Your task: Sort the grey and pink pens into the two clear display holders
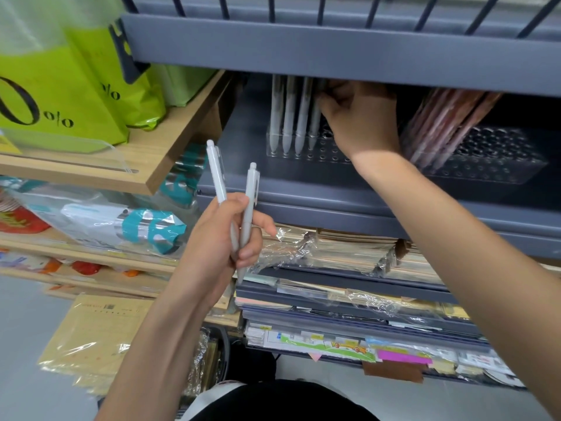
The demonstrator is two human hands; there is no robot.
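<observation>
Here, a grey shelf (334, 192) sits under an upper shelf (303, 53), with wrapped paper goods (349, 253) stacked below. Green bags (51, 95) stand on a wooden shelf (164, 153) to the left.

Two clear holders stand on the grey shelf, well apart.
- Right holder (498, 159): pink pens (449, 117) bunched at its left end, tops leaning right.
- Left holder (321, 154): three grey pens (288, 117) upright in a row at its left end, tips down in the holes.

Right hand (361, 117) reaches in over the left holder. Its fingers curl round the top of a fourth pen (314, 126), which is tilted, tip in the holder just beside the row.

Left hand (221, 238) is in front of the grey shelf and lower. It grips two pens (249, 202), both grey, clickers up, splayed apart at the top.
</observation>
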